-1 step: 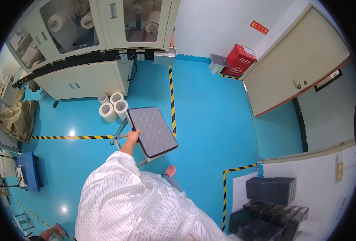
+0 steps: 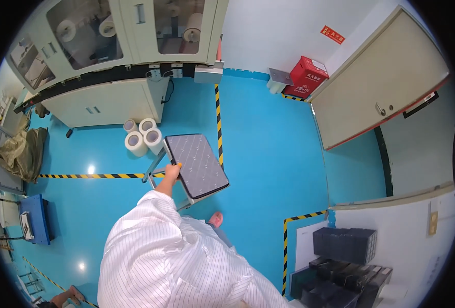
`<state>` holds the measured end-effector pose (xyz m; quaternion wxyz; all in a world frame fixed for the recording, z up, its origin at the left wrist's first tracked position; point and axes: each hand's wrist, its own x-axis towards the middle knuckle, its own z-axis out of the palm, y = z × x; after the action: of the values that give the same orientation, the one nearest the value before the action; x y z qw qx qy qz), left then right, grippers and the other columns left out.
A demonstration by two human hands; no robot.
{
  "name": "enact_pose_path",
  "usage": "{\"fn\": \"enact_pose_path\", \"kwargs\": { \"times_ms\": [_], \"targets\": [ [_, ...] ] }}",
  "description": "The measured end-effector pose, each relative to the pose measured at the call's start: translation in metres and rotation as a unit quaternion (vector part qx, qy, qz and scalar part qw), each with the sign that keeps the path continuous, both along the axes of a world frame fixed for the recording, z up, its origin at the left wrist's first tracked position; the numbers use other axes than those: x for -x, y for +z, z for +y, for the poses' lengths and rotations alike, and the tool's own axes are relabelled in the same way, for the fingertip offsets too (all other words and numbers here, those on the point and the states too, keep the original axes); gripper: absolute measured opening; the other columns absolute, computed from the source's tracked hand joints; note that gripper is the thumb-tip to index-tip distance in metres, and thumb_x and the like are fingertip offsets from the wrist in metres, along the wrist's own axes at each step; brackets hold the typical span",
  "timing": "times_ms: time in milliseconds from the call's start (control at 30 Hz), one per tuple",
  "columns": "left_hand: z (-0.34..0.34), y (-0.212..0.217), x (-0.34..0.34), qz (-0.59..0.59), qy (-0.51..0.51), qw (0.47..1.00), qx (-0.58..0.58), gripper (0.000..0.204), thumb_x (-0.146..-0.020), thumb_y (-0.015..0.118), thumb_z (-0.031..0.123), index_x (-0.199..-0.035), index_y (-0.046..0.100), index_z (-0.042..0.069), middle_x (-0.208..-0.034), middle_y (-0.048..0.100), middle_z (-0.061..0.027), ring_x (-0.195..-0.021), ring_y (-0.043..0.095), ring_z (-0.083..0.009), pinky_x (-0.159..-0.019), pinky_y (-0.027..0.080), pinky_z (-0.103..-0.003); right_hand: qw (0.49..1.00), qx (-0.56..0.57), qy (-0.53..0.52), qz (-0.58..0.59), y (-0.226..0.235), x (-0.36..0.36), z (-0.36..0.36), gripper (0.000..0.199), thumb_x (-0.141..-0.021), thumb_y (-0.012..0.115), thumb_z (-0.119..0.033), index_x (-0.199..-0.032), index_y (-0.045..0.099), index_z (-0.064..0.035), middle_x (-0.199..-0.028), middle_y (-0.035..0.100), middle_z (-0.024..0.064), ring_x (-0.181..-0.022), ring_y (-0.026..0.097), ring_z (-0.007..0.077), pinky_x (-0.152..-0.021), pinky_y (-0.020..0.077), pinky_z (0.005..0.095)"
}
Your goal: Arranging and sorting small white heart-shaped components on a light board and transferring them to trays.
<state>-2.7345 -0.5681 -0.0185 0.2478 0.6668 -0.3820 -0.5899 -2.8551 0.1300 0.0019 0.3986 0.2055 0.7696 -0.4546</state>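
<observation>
A stool with a grey, line-patterned padded seat point(image 2: 196, 164) and metal legs is in front of me, its seat tilted toward the lower right. My left hand point(image 2: 172, 171) is closed on the seat's left edge, with a fingertip showing at the rim. Some fingers are hidden beneath the seat. A white striped sleeve covers that arm down to near the wrist. Below the stool, my foot in a pink shoe point(image 2: 216, 219) shows on the blue floor. My right hand is out of sight.
Several white rolls point(image 2: 144, 137) stand left of the stool, before a large cream machine point(image 2: 109, 102). Black-wrapped stacks point(image 2: 345, 245) are at lower right. A door point(image 2: 381, 87) and a red box point(image 2: 307, 78) are at upper right; a blue cart point(image 2: 38, 219) and another person's foot point(image 2: 76, 295) are left.
The stool and my left hand sit very slightly farther right and up in the picture, while the room has shifted slightly left. My grip looks the same.
</observation>
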Motion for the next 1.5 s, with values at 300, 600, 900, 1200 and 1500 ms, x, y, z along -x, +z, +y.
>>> {"fn": "enact_pose_path", "kwargs": {
  "times_ms": [300,600,900,1200,1500],
  "targets": [
    [-0.186,-0.066,0.264,0.039,-0.111,0.993,-0.002,0.029,-0.080,0.067,0.021,-0.091,0.059,-0.004,-0.077,0.059,-0.0092,-0.063,0.054,-0.0171,-0.049,0.042,-0.035,0.994,-0.037,-0.106,-0.006,-0.011,0.117,-0.176,0.021,-0.080,0.055,-0.020,-0.090,0.065,-0.0040,-0.080,0.066,0.0149,-0.067,0.063,0.0247,-0.059,0.0500,0.0380],
    [-0.357,-0.148,0.373,0.026,-0.219,0.968,0.118,0.032,-0.082,0.062,0.023,-0.099,0.059,-0.004,-0.081,0.063,-0.0135,-0.067,0.059,-0.0251,-0.061,0.045,-0.037,0.976,-0.201,-0.084,0.030,-0.015,0.129,-0.318,0.022,-0.081,0.054,-0.022,-0.091,0.066,-0.0064,-0.084,0.067,0.0142,-0.072,0.064,0.0270,-0.062,0.0501,0.0399],
    [-0.525,-0.224,0.261,-0.064,-0.173,0.949,0.254,0.053,-0.083,0.057,0.021,-0.128,0.043,-0.003,-0.129,0.048,-0.0210,-0.115,0.049,-0.0364,-0.095,0.041,-0.039,0.944,-0.328,0.033,0.033,-0.027,0.103,-0.401,0.023,-0.081,0.052,-0.023,-0.092,0.066,-0.0088,-0.087,0.067,0.0135,-0.076,0.064,0.0292,-0.064,0.0502,0.0418],
    [-0.483,-0.191,0.140,-0.284,-0.341,0.882,0.159,0.082,-0.075,0.063,0.035,-0.136,0.028,-0.007,-0.133,0.039,-0.0291,-0.124,0.038,-0.0404,-0.106,0.028,-0.039,0.927,-0.351,0.132,-0.007,-0.036,-0.072,-0.427,0.024,-0.082,0.050,-0.025,-0.093,0.066,-0.0111,-0.091,0.067,0.0128,-0.081,0.064,0.0315,-0.067,0.0503,0.0437],
    [-0.142,-0.119,0.131,-0.223,-0.875,0.410,0.131,0.038,-0.079,0.059,0.030,-0.105,0.064,0.004,-0.100,0.065,-0.0196,-0.094,0.063,-0.0311,-0.083,0.049,-0.039,0.925,-0.340,0.161,0.049,-0.074,-0.326,-0.384,0.019,-0.077,0.053,-0.023,-0.074,0.067,-0.0099,-0.077,0.065,0.0167,-0.076,0.063,0.0330,-0.063,0.0490,0.0468]
  ]
}}
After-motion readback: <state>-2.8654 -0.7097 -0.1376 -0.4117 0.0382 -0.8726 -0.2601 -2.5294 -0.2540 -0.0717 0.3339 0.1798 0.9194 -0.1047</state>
